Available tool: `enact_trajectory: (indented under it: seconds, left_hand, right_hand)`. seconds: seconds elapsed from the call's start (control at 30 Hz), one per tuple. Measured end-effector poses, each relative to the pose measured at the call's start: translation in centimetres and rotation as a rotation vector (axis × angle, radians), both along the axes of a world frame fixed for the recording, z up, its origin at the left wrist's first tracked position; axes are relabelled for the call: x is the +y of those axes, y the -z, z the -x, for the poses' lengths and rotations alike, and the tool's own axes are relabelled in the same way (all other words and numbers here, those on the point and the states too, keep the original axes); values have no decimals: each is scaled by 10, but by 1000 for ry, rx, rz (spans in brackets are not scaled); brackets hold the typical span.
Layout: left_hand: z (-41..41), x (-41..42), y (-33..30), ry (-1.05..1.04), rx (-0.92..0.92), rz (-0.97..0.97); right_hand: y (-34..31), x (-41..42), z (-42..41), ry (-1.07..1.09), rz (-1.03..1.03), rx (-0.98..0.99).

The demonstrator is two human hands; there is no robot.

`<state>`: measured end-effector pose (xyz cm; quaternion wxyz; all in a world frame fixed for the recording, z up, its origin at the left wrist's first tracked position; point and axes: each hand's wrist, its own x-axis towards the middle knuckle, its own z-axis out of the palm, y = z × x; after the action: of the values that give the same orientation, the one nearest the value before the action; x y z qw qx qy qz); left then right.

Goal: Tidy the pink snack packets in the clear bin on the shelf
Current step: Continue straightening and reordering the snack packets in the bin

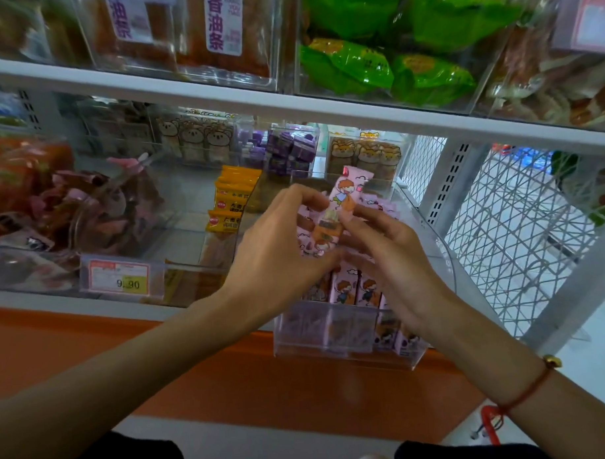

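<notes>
Holding one pink packet (pixel 341 207) upright above the clear bin (pixel 346 351), both hands pinch it: the left hand (pixel 277 244) and the right hand (pixel 394 257) have fingers curled on its lower half. Its long axis points up, slightly tilted right. The other pink packets (pixel 351 289) stand directly below, so I judge it must go straight down.

pink snack packets (pixel 345 207) w/ cartoon kid print, orange hair. clear bin (pixel 342 334). yellow-orange packs (pixel 230 201) next door. purple packs (pixel 288 151) behind. bright green bags (pixel 384 54) up top. orange shelf edge (pixel 231 379). red string bracelet (pixel 526 389), gold bead.
</notes>
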<state>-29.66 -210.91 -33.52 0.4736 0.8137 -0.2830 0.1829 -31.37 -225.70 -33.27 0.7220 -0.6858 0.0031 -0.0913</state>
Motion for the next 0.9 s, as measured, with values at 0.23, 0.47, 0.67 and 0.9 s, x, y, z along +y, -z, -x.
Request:
enact_trajectory:
  seconds: [0.23,0.47,0.67,0.9]
  left_hand:
    - [-6,2,0,99,61,5]
    - [-7,-1,5,37,-50,-86]
    - [-9,-4,0,135,101,-40]
    - [-4,-6,-5,194,492,72]
  right_hand:
    - [-7,-10,1,-71,9,-53]
    - [-2,-8,3,147,137,-143]
    - [-6,-11,2,139,150,-128]
    - [-4,-18,1,9,59,121]
